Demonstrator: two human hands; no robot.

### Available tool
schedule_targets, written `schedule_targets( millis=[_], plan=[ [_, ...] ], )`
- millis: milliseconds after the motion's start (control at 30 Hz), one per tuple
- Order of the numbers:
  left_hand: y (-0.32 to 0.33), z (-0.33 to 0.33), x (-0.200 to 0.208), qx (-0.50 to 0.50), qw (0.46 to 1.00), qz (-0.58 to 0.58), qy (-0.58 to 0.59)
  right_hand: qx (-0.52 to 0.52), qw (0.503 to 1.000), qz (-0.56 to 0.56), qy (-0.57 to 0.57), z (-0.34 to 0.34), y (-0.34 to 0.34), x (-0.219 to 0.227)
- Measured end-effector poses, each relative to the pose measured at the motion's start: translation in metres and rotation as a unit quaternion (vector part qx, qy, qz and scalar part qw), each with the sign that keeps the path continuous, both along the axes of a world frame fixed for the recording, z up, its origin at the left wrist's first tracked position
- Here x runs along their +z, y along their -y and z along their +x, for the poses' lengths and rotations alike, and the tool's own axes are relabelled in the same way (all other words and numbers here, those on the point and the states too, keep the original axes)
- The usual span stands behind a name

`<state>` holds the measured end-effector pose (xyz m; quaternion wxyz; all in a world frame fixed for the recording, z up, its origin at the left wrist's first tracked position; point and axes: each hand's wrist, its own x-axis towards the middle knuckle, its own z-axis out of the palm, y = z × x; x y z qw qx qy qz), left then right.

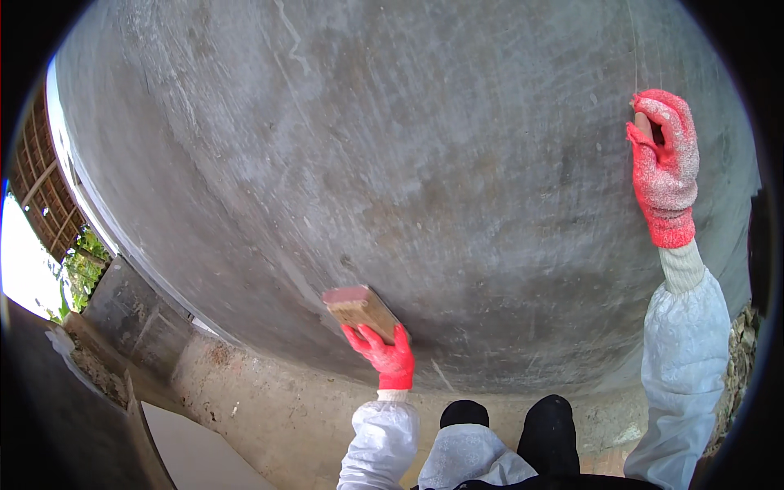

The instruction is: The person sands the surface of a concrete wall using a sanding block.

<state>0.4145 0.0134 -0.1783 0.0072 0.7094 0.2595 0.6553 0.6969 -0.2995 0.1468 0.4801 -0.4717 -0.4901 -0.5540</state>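
A large curved grey surface (425, 180), like smooth cement, fills most of the view. Low on it, left of centre, lies a flat wooden block (361, 309) with a pinkish far end. My left hand (385, 357), in a red glove, grips the block's near edge and holds it against the surface. Far up on the right, my right hand (668, 159) rests at the wall in a red glove with pale dust on it. Its fingers curl to meet the thumb; a tan bit shows between them, too small to name. A thin line (635, 49) runs upward above that hand.
Below the wall is a dusty tan floor (261, 408), where my dark shoes (549, 433) show. A white panel (192, 449) and concrete ledges (122, 318) stand at the lower left. Rough stonework (739, 359) borders the right edge. Beyond the left rim are green leaves (84, 269) and a thatched roof (47, 188).
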Motion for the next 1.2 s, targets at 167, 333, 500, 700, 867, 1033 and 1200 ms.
schedule_targets(
  millis=[167,333,500,700,867,1033,1200],
  plan=[
    [-0.009,0.003,0.064,0.007,0.999,0.030,0.012,-0.002,1.000,-0.017,-0.003,0.001,0.006,0.000],
    [-0.017,0.009,0.215,-0.006,0.998,0.020,0.062,-0.030,0.999,-0.022,-0.006,0.002,0.011,-0.003],
    [-0.015,0.006,0.088,0.036,0.998,0.048,0.024,-0.032,0.999,-0.016,0.015,0.001,0.006,0.001],
    [-0.007,0.004,0.056,0.007,0.999,0.016,0.027,-0.013,1.000,-0.013,0.008,0.000,0.009,0.003],
    [-0.020,0.007,0.217,0.017,0.998,0.035,0.053,-0.013,1.000,-0.018,-0.007,-0.002,0.007,-0.002],
    [-0.012,0.014,0.118,0.027,0.997,0.059,0.037,-0.017,1.000,-0.015,0.013,-0.002,0.011,0.003],
    [0.000,0.008,0.037,0.000,1.000,0.010,0.016,-0.040,0.999,-0.005,0.017,-0.002,0.007,0.002]
  ],
)
